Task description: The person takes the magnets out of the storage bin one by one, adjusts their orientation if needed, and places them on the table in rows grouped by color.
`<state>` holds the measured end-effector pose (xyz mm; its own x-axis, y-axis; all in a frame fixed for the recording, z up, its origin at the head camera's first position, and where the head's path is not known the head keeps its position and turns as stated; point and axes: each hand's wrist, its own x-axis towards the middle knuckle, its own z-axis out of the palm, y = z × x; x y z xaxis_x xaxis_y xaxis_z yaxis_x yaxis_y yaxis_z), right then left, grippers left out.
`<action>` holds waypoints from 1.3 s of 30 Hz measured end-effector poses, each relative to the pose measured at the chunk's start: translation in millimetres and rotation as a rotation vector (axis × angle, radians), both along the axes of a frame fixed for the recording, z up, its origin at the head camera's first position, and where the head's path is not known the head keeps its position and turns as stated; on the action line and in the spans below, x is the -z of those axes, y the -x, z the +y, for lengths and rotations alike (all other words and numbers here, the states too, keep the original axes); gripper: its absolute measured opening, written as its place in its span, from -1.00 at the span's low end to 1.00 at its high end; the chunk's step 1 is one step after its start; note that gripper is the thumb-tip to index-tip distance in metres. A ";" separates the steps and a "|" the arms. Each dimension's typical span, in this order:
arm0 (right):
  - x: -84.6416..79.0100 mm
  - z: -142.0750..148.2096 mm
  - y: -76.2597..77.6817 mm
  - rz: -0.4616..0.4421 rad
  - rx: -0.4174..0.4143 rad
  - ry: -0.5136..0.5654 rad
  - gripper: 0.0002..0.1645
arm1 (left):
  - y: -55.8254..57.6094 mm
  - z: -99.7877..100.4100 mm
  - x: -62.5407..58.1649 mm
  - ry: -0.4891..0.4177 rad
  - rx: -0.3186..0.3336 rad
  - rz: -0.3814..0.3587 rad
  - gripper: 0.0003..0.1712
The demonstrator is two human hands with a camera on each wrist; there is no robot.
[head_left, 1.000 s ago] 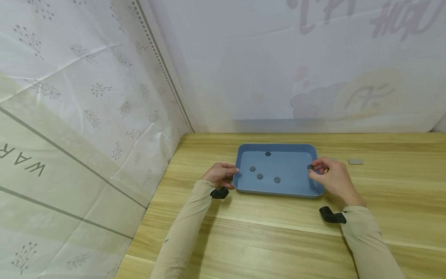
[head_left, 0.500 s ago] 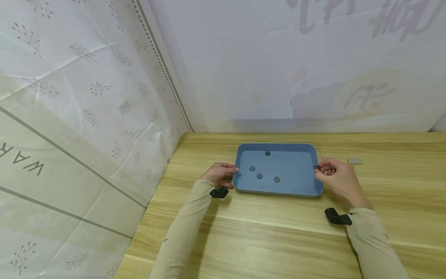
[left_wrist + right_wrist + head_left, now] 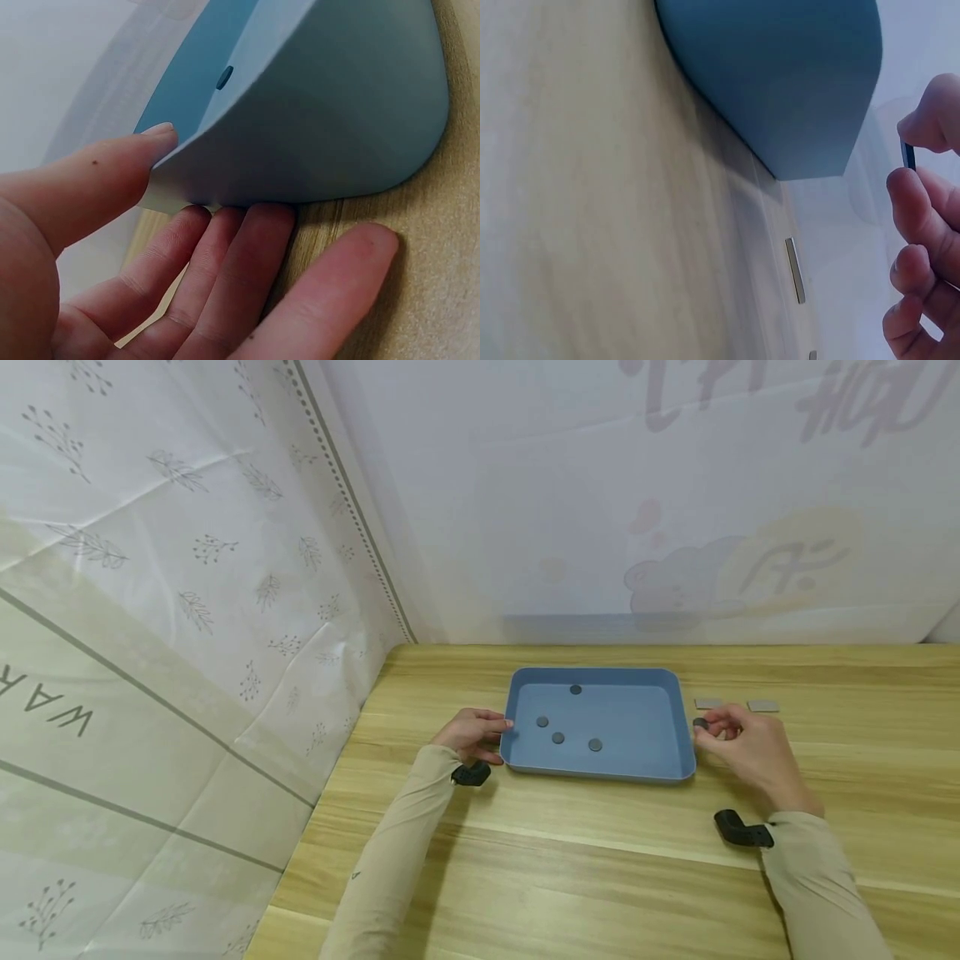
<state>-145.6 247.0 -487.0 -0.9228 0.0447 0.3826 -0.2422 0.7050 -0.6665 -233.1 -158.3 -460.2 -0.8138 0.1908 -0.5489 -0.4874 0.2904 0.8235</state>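
In the head view, a pale blue rectangular tray (image 3: 633, 718) with rounded corners sits right of centre, its long axis running left to right across the frame, on a yellowish wood-grain table (image 3: 570, 868). The right hand (image 3: 756, 758) pinches a small dark grey round disc (image 3: 701, 723) between thumb and forefinger, just beyond the tray's right wall in the frame. That view shows part of the disc's face; the right wrist view shows it edge-on at the right side of the frame, a thin dark line standing nearly upright, its top leaning slightly left, with the remaining fingers curled below it.

The left hand (image 3: 474, 735) holds the tray's left end. Only the left wrist view makes this grip plain: the thumb lies over the rim, three fingertips meet the underside of the outer wall, and another finger extends apart from it at lower right.

Inside the tray lie four dark grey discs (image 3: 596, 745): one by the upper wall, three in the lower left half. The left wrist view shows just one of them. Two flat light grey rectangular pieces (image 3: 762, 706) lie on the table to the tray's upper right, long sides running left to right.
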 end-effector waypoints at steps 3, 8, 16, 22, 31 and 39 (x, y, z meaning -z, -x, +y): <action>-0.4 2.5 -1.2 -0.016 0.013 -0.018 -0.85 | -0.1 -0.5 1.0 -0.002 -0.001 -0.004 -0.48; 1.2 6.8 -1.9 -0.022 0.042 -0.054 -0.84 | 0.2 -0.2 1.9 -0.009 -0.006 -0.008 -0.48; 1.4 10.2 -2.4 -0.031 0.068 -0.088 -0.79 | -0.1 0.1 1.7 -0.012 -0.014 -0.009 -0.51; 2.4 12.2 -3.1 -0.058 0.071 -0.097 -0.79 | 0.2 0.4 2.2 -0.014 -0.011 -0.011 -0.52; 1.1 14.3 1.3 -0.155 0.063 -0.133 -0.69 | -1.2 0.7 -1.3 -0.011 -0.006 -0.003 -0.54; -1.3 13.5 8.3 -0.270 0.018 -0.165 -0.58 | -1.1 0.3 -1.1 -0.009 0.001 0.007 -0.53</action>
